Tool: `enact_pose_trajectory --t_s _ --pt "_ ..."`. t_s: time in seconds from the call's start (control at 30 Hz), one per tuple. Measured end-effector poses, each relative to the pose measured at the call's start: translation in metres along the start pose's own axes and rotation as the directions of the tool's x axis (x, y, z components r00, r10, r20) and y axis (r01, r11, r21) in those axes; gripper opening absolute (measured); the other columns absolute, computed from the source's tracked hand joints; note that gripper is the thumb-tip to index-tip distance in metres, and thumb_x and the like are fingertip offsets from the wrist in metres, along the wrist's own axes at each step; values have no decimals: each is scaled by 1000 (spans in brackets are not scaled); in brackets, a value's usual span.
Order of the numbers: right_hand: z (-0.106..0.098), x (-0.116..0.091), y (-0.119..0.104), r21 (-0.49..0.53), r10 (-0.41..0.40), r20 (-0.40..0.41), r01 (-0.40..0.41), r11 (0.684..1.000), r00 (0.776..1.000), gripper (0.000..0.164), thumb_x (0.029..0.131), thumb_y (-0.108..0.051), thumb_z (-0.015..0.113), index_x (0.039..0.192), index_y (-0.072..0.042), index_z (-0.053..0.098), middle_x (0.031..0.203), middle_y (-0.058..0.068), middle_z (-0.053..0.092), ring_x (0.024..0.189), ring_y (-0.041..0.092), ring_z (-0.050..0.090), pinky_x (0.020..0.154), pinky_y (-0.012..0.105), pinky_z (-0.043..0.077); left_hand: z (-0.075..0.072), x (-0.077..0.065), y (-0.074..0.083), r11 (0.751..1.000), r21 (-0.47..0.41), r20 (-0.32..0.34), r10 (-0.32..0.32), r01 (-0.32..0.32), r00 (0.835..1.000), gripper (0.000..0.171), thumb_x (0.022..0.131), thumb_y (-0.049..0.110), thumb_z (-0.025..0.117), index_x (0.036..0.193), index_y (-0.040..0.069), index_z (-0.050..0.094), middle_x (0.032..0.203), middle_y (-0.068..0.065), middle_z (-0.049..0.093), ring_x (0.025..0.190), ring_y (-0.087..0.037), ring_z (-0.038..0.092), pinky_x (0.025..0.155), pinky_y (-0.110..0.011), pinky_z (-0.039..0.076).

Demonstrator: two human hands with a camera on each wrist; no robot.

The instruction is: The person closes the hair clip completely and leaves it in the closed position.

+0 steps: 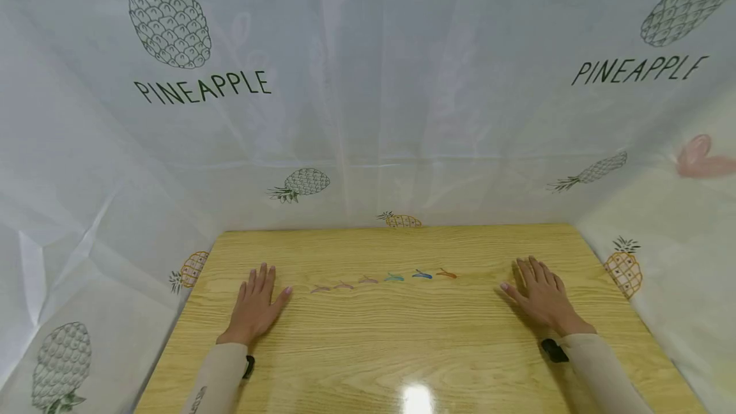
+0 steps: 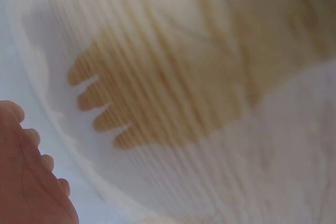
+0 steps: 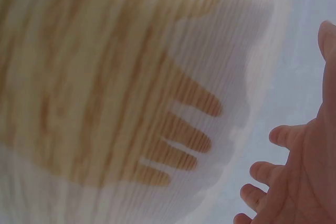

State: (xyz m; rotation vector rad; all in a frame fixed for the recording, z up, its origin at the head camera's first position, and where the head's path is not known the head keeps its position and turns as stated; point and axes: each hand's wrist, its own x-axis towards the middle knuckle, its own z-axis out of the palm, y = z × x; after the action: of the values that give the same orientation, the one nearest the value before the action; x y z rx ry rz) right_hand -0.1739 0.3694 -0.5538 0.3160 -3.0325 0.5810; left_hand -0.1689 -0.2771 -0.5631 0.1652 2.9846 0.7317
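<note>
A row of several small hair clips runs across the far middle of the wooden table. From left to right come pale pinkish clips (image 1: 344,285), a teal clip (image 1: 394,278), a blue clip (image 1: 422,275) and an orange clip (image 1: 446,273). Left of the row, my left hand (image 1: 253,306) is palm down with its fingers straight and thumb spread toward the nearest clip. My right hand (image 1: 545,299) has a similar pose to the right of the orange clip, holding nothing. Both wrist views show a hand at the edge beside its reflection in the tabletop.
The light wooden table (image 1: 379,350) reflects a bright spot near its front edge. White sheeting (image 1: 391,114) printed with pineapples stands behind it and along both sides. Dark bands (image 1: 554,350) sit at the wrists, by the beige sleeves.
</note>
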Motion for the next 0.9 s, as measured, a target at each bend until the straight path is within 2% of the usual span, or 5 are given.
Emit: enact_pose_trajectory --t_s 0.27,0.53,0.9 --pt "-4 -3 -8 10 9 22 -9 1000 1000 83 106 -49 59 160 8 30 161 44 22 144 66 21 110 80 17 -3 -1 9 1000 4 -6 5 -5 1000 90 111 60 40 166 -7 16 173 -31 5 158 -55 1 125 -69 1" --pt "-1 -3 -16 11 -13 -20 14 1000 1000 82 106 -48 61 159 8 31 162 42 23 145 64 23 112 79 18 -13 -4 28 1000 -4 24 -9 9 1000 87 111 55 42 166 -7 14 173 -31 4 158 -54 1 125 -69 -1" --pt "0 7 -42 -15 -67 -40 66 998 997 84 103 -47 65 159 7 34 163 39 26 147 60 25 114 77 20 -11 -3 36 1000 4 22 10 -10 1000 87 111 56 42 166 -6 15 173 -29 5 159 -54 2 126 -68 1"
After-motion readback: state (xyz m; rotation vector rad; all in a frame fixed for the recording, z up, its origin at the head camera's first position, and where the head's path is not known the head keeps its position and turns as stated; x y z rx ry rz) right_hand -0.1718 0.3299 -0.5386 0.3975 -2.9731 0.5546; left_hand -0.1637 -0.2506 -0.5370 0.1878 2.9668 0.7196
